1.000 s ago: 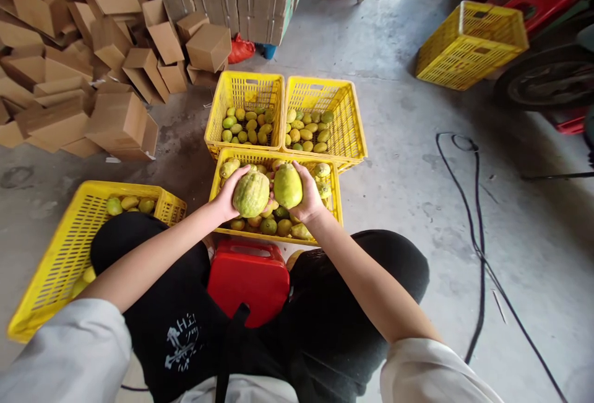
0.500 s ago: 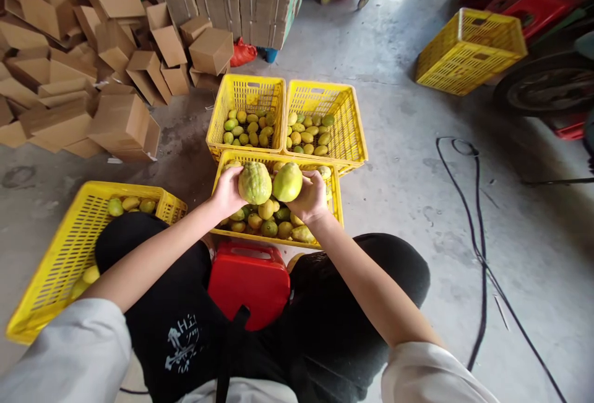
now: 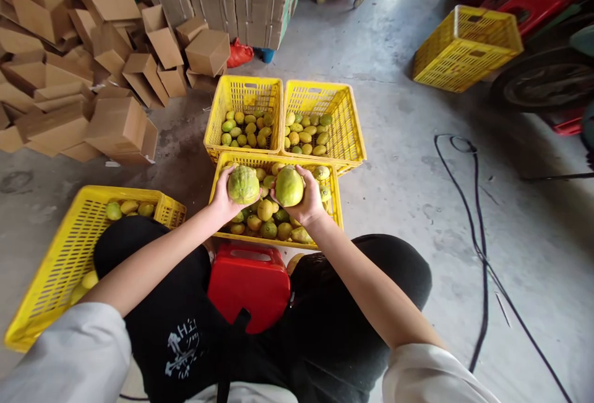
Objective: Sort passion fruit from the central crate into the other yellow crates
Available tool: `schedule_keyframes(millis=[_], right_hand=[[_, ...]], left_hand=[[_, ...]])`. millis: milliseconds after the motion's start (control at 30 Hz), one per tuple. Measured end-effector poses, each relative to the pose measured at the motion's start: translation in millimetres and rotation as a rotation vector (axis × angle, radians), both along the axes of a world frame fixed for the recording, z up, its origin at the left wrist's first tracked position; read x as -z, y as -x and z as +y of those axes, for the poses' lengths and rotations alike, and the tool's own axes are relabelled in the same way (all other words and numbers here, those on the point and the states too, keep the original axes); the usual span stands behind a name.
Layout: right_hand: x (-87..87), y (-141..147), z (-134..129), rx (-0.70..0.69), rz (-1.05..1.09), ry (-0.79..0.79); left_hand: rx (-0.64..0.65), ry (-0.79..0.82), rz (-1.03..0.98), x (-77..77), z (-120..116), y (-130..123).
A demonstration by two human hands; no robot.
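My left hand (image 3: 224,199) is closed round a ridged, bumpy yellow-green fruit (image 3: 243,184). In my right hand (image 3: 310,199) is a smoother, rounded yellow-green fruit (image 3: 289,186). A small gap separates the two fruits, held side by side above the nearest yellow crate (image 3: 340,217). Below them, many yellow, green and orange-tinged fruits (image 3: 268,229) lie in that crate, partly hidden by my hands.
Two yellow crates (image 3: 244,81) (image 3: 355,118) with fruit stand behind the near one. Another fruit crate (image 3: 51,260) sits at my left. A red stool (image 3: 248,282) is between my legs. Cartons (image 3: 116,124) pile up at left; a black cable (image 3: 480,236) lies at right.
The two fruits have moved apart, the left one shifting left and slightly down. My right hand has turned, with its fingers now round the far side of its fruit.
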State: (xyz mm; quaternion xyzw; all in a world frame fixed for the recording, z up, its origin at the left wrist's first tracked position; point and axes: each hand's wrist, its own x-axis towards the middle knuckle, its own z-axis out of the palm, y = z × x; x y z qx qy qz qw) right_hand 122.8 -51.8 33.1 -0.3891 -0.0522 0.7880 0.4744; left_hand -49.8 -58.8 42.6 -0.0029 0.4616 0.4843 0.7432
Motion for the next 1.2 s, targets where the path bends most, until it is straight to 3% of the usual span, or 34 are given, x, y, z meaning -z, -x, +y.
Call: schedule_keyframes(millis=[233, 467, 667, 833, 1200], right_hand=[[4.3, 0.1, 0.0, -0.013, -0.027, -0.065], [7.0, -1.0, 1.3, 0.019, 0.006, -0.202], [-2.4, -2.7, -1.2, 0.019, 0.077, -0.102], [-2.1, -4.1, -2.6, -0.038, 0.115, -0.106], [6.9, -3.9, -1.6, -0.027, 0.119, -0.193]], left_hand=[[-0.11, 0.012, -0.031, 7.7, 1.5, -0.1], [-0.038, -0.075, -0.047, 1.6, -0.3, 1.6], [-0.042, -0.102, -0.016, -1.3, -2.7, 4.3], [-0.046, -0.093, -0.009, 0.5, -3.9, 5.3], [-0.095, -0.011, -0.076, -2.6, -4.7, 2.3]])
